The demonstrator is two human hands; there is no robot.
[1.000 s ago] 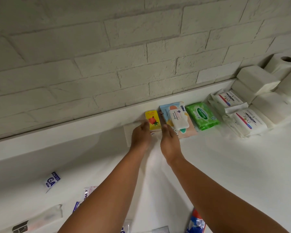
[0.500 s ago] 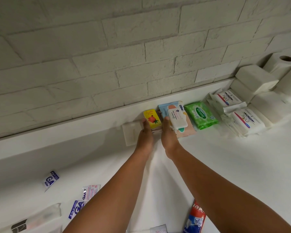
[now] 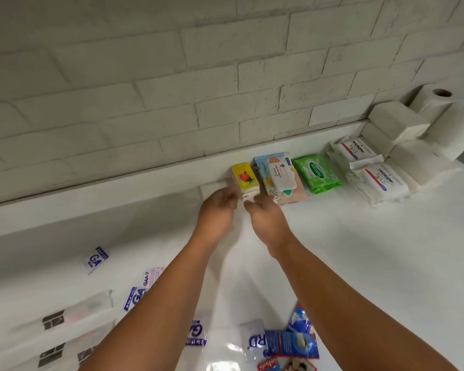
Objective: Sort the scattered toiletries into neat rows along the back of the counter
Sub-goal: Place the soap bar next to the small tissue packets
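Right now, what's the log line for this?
step: tidying back row | left hand, right hand: at yellow pack | front: sachets unsorted

Yellow pack [image 3: 244, 176] with red flower; green wipes [image 3: 317, 174]; white counter [image 3: 359, 250]; white brick wall [image 3: 198, 89].

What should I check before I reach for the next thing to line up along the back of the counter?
1. Yellow pack sits flat in the row, close beside the blue and peach wipes pack: ok.
2. Back row continues rightward with the green wipes pack and Dove packs: ok.
3. Left hand and right hand free of the yellow pack: cannot tell, the fingertips are blurred at its near end.
4. White pack left of the yellow pack squared up: cannot tell, the left hand covers part of it.
5. Front of the counter sorted: not ok, Gard sachets and blue and red packets lie scattered.
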